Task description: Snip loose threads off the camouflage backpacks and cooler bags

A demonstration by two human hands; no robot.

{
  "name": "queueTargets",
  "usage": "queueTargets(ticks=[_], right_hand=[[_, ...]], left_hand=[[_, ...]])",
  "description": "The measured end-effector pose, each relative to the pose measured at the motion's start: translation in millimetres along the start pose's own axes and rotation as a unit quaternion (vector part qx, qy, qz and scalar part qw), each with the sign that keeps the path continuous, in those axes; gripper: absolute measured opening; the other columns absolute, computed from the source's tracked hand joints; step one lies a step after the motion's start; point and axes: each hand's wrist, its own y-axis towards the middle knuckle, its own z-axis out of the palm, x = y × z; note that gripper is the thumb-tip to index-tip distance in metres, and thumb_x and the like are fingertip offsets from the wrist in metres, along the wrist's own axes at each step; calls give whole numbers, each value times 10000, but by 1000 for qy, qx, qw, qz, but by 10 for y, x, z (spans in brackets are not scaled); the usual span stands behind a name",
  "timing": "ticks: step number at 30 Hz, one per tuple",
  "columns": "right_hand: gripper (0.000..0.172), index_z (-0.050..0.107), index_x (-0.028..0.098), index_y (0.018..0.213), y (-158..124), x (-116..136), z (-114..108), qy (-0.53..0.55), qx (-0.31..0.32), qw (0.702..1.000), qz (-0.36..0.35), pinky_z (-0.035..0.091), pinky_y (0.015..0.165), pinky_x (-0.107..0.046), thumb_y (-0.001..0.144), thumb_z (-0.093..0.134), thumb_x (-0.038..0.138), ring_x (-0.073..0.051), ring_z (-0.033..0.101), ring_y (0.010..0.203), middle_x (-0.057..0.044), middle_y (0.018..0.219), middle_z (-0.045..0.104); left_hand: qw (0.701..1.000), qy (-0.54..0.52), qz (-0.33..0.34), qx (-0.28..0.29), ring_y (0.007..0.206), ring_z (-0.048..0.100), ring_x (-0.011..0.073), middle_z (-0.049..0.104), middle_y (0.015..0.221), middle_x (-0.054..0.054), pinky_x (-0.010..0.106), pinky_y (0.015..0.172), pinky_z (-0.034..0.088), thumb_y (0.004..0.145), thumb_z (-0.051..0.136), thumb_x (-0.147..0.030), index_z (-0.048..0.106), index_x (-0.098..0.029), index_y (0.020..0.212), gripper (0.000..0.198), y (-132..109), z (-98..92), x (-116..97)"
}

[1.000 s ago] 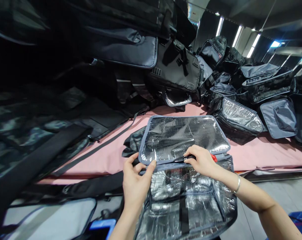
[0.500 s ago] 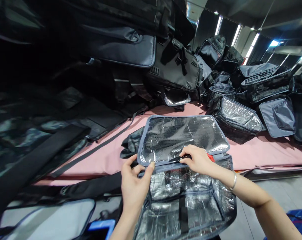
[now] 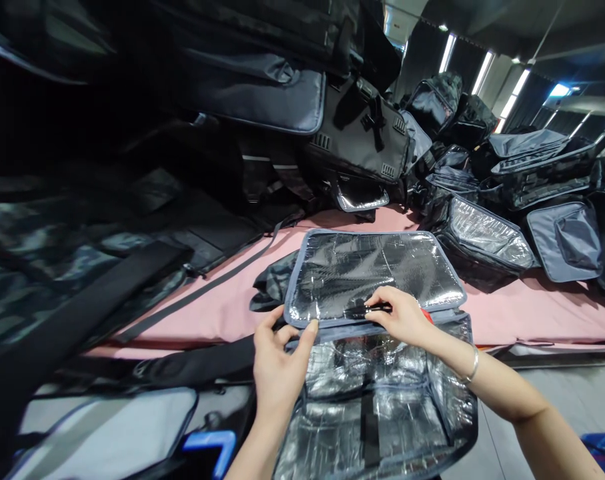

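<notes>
An insulated cooler bag (image 3: 382, 427) with shiny silver lining lies open in front of me. Its lid (image 3: 377, 267), edged in grey-blue binding, is folded back away from me. My left hand (image 3: 282, 350) pinches the lid's near left corner between thumb and fingers. My right hand (image 3: 395, 313) grips a pair of black thread snips (image 3: 355, 311), their tips pointing left just over the lid's lower edge. A red part of the tool shows behind that hand; the rest is covered by the fingers.
More insulated bags (image 3: 492, 233) are heaped at the back right on a pink-covered table (image 3: 197, 313). Dark camouflage bags and a black strap (image 3: 202, 290) fill the left. Below left lies a pale panel (image 3: 117, 427) beside a bright blue object (image 3: 209, 441).
The whole view has shifted slightly, so things sit a little farther right. My right hand has lifted the snips slightly from the lid's edge. My left hand keeps its pinch.
</notes>
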Motion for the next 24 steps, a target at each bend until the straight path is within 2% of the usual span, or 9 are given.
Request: queueTargets(ticks=[4,8,11,14,18,22,24], right_hand=[[96,608,200,804,3,-28,-26,-12,22,999,-27,404,738,-262,764,640,120,-159,578,822,-1,851,635],[34,589,197,840,91,25,-12,52,-7,999,-8,418,728,-267,807,589,198,-158,580,807,-2,863,635],[141,577,197,927,221,207,81,40,7,999,-21,422,763,-277,804,606,259,-164,578,845,-10,919,631],[217,591,195,912,376,468,241,-35,33,997,-52,415,752,-271,748,684,303,-175,580,846,-18,910,636],[89,619,185,845,558,709,443,-131,94,985,-61,391,699,-280,762,623,215,-203,581,829,-50,893,640],[43,601,168,753,644,688,520,-103,139,983,-56,357,635,-252,778,567,162,-169,556,727,-31,766,618],[101,570,164,706,666,608,519,-79,147,985,-52,344,589,-225,804,555,187,-134,523,647,5,676,578]], left_hand=[[1000,-29,-8,-9,858,593,182,605,852,19,323,791,472,641,716,-423,418,-200,1250,714,-35,-4,22],[992,-110,-55,-29,989,582,207,626,956,60,358,893,439,664,687,-404,420,-189,1264,692,-79,-1,18],[989,-133,-62,-22,963,605,225,648,936,79,379,873,455,680,665,-410,437,-158,1217,635,-83,19,12],[993,-109,-34,-27,922,627,225,664,926,85,385,868,460,685,651,-369,462,-150,1127,529,-71,42,15],[995,-99,-14,-21,929,635,220,668,990,94,373,882,455,689,624,-324,493,-170,1019,387,-61,42,27],[996,-91,-16,-13,846,651,225,690,908,82,371,816,476,690,620,-360,509,-163,1017,397,-60,-7,23],[997,-69,-24,-3,790,651,224,694,813,62,363,766,480,703,610,-393,509,-163,1041,422,-55,-30,-2]])
